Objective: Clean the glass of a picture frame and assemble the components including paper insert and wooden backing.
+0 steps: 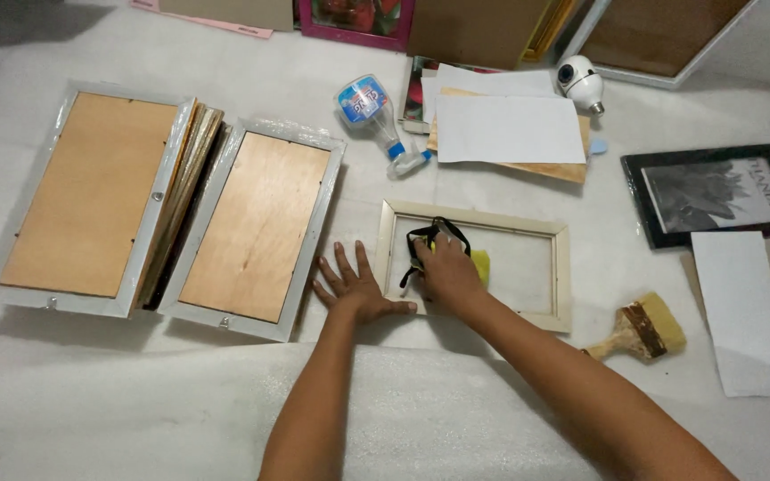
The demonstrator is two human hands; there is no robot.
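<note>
Left hand (356,288) lies open and flat beside a pale wooden frame (474,264); right hand (446,272) grips a yellow cloth (479,261) inside it; unbraced, the frame could slide under pressure.

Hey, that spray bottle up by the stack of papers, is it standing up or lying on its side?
Lying on its side. The spray bottle rests flat on the white sheet, its blue nozzle end pointing toward the wooden frame.
</note>
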